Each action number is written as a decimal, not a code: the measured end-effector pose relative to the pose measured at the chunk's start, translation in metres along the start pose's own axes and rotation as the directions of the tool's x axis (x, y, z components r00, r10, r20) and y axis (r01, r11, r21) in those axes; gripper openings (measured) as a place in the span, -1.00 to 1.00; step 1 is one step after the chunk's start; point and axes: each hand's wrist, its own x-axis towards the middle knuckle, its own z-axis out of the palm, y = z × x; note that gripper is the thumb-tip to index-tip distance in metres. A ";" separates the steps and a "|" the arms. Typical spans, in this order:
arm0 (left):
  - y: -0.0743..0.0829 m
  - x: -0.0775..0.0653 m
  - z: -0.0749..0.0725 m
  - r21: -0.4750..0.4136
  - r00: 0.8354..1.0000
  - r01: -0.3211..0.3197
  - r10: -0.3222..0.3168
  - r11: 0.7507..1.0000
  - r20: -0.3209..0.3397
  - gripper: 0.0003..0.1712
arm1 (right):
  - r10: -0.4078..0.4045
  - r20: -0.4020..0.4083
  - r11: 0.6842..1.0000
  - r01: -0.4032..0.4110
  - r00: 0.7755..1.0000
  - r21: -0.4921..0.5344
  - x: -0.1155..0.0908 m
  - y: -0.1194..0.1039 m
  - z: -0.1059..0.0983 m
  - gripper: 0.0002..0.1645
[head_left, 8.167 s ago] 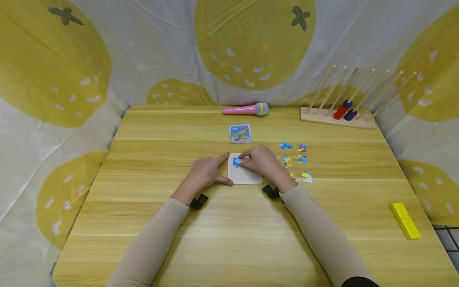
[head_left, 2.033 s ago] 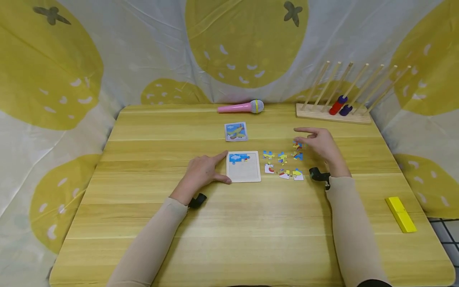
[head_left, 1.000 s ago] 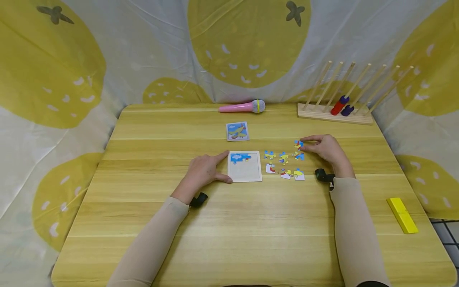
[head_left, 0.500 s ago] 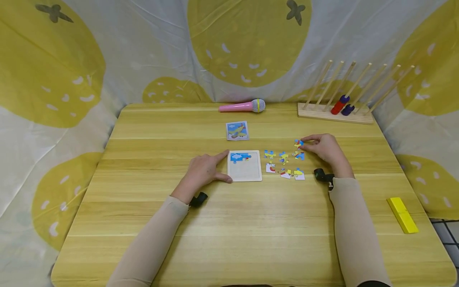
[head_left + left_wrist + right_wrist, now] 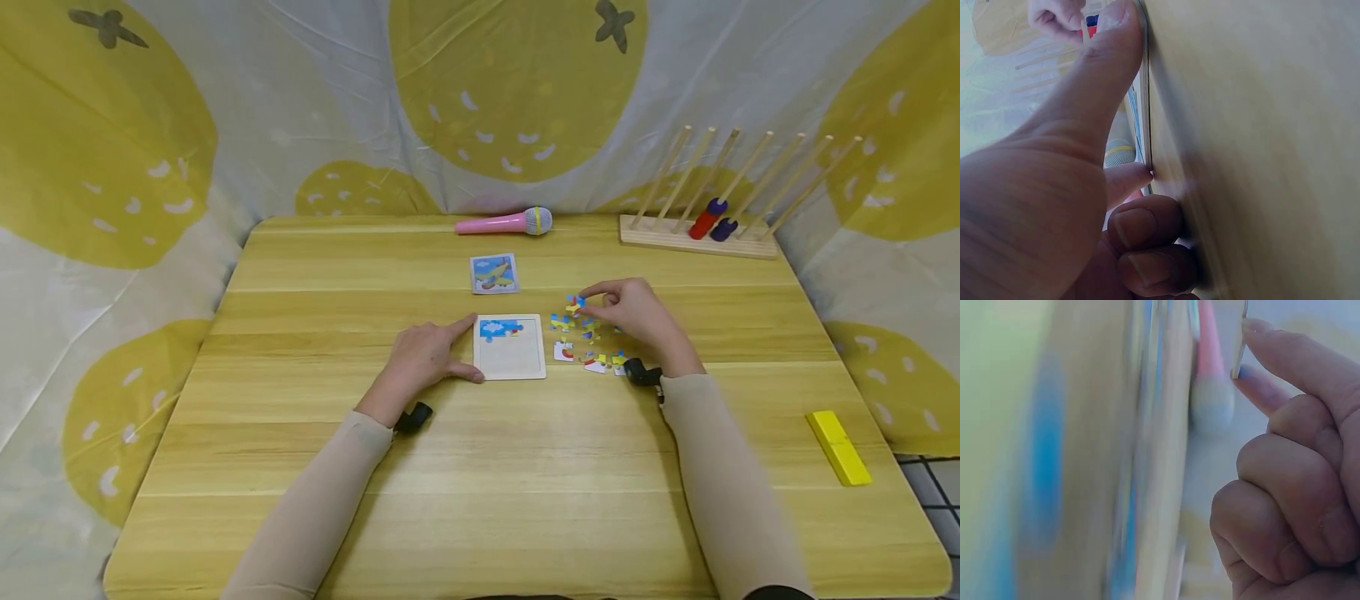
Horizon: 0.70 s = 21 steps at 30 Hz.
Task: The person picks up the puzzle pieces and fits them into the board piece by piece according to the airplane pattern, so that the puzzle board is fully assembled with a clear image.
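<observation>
My left hand (image 5: 423, 358) rests at the left side of a square puzzle board (image 5: 510, 357). Its straight, spread thumb and index finger touch the board's left corners; the other fingers curl, as the left wrist view shows. Joined blue jigsaw pieces (image 5: 498, 329) lie along the top of the board. My right hand (image 5: 633, 312) pinches a blue, red and yellow jigsaw piece (image 5: 575, 304) between thumb and index finger. In the right wrist view this piece (image 5: 1239, 350) appears edge-on. Below the hand are several loose pieces (image 5: 564, 351), some partly hidden by it.
Behind the board lies an airplane picture card (image 5: 494, 274). Farther back are a pink toy microphone (image 5: 495, 225) and a wooden peg rack (image 5: 697, 239) with red and dark beads. A yellow block (image 5: 838, 447) lies near the table's right edge.
The blue section on the board has widened since the oldest frame. My right hand has since pinched the far-right loose piece and carried it left. The left hand stays at the board.
</observation>
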 end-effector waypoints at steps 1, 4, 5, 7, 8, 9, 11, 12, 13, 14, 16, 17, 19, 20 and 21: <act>0.000 0.000 0.000 0.000 1.000 0.002 -0.002 1.000 0.000 0.29 | -0.027 0.019 1.000 0.027 0.999 -0.002 0.002 -0.008 0.008 -0.57; 0.000 0.000 0.000 0.003 1.000 0.006 -0.006 1.000 0.002 0.29 | -0.090 0.075 0.996 0.092 0.993 -0.012 0.006 -0.028 0.031 -0.62; 0.000 0.000 0.000 0.002 1.000 0.005 -0.005 1.000 0.002 0.29 | -0.105 0.091 0.994 0.106 0.990 -0.016 0.007 -0.033 0.037 -0.63; 0.001 0.000 0.000 0.001 1.000 0.004 -0.004 1.000 0.001 0.29 | -0.125 0.113 0.991 0.130 0.986 -0.041 0.008 -0.039 0.046 -0.62; 0.001 0.000 -0.001 0.001 1.000 0.002 -0.002 1.000 0.000 0.29 | -0.130 0.118 0.989 0.137 0.984 -0.057 0.009 -0.041 0.049 -0.62; 0.001 0.000 -0.001 0.000 1.000 0.001 -0.001 1.000 -0.001 0.29 | -0.133 0.120 0.987 0.142 0.984 -0.074 0.009 -0.042 0.051 -0.63; 0.001 0.000 -0.001 -0.003 1.000 -0.002 0.002 1.000 -0.004 0.28 | -0.133 0.117 0.985 0.145 0.984 -0.095 0.009 -0.044 0.053 -0.64; 0.000 0.000 0.000 -0.002 1.000 -0.003 0.003 1.000 -0.007 0.28 | -0.133 0.115 0.984 0.145 0.984 -0.104 0.009 -0.045 0.054 -0.64; 0.000 -0.001 0.000 0.000 1.000 -0.002 0.002 1.000 -0.008 0.28 | -0.132 0.116 0.984 0.144 0.985 -0.106 0.010 -0.045 0.054 -0.65; 0.000 -0.001 0.000 0.001 1.000 -0.002 0.002 1.000 -0.010 0.28 | -0.129 0.119 0.984 0.142 0.984 -0.109 0.010 -0.046 0.055 -0.65; -0.001 -0.001 0.001 0.006 1.000 -0.003 0.003 1.000 -0.011 0.28 | -0.130 0.127 0.983 0.144 0.983 -0.113 0.010 -0.047 0.055 -0.64; -0.001 -0.001 0.001 0.008 1.000 -0.004 0.004 1.000 -0.011 0.28 | -0.130 0.131 0.982 0.145 0.983 -0.117 0.010 -0.047 0.056 -0.63; -0.001 0.000 0.001 0.013 1.000 -0.005 0.005 1.000 -0.011 0.28 | -0.129 0.138 0.981 0.147 0.982 -0.129 0.011 -0.047 0.056 -0.61; -0.001 0.000 0.001 0.014 1.000 -0.006 0.006 1.000 -0.011 0.28 | -0.129 0.140 0.979 0.148 0.982 -0.139 0.011 -0.048 0.057 -0.61; -0.002 0.000 0.001 0.015 1.000 -0.007 0.008 1.000 -0.010 0.28 | -0.129 0.139 0.978 0.150 0.982 -0.147 0.011 -0.048 0.057 -0.61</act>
